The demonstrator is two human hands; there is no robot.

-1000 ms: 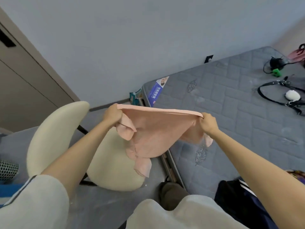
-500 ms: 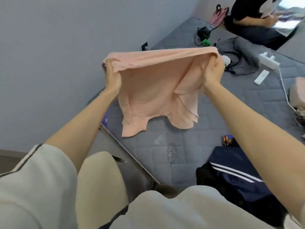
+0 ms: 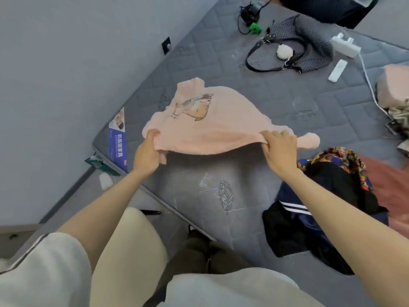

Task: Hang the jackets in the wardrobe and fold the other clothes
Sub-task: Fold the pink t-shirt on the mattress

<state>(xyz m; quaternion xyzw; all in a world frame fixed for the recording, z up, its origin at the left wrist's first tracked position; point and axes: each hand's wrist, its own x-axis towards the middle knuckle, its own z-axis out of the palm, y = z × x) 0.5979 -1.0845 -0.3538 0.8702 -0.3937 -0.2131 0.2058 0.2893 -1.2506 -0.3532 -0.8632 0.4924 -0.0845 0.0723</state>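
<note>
We hold the pink shirt [image 3: 205, 122] by its near edge over the bed [image 3: 194, 187], close to the bed's left edge. The fingers of our left hand [image 3: 147, 155] and our right hand [image 3: 280, 150] pinch the cloth. Its far part lies on the bed. Dark clothes [image 3: 309, 220] lie at the near right.

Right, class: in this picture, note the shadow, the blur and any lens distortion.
Head view: the pink shirt casts a soft shadow on the mattress under its near edge; its outline and the red cloth at right are blurred; the forearms swell toward the bottom corners, wide-angle stretch.
</note>
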